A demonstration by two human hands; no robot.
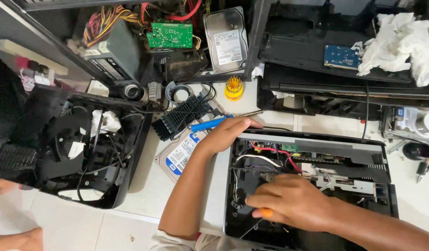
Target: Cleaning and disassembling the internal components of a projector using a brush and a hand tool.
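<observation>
Head view looks down on a white worktop crowded with opened electronics. Near the right, a black opened device chassis lies flat, its wires and boards bare. The right hand is down inside its near left part, fingers curled tight round an orange-handled tool, of which only the handle end shows under the fingers. The left hand rests on the chassis's far left corner, fingers together and laid flat along the rim, holding nothing. Just beyond it lies a blue-handled screwdriver, beside a black finned heatsink. A hard drive with a blue and white label lies under the left forearm. Farther off stands a yellow bit holder. At the left sits another gutted black housing. White crumpled cloth lies far right.
</observation>
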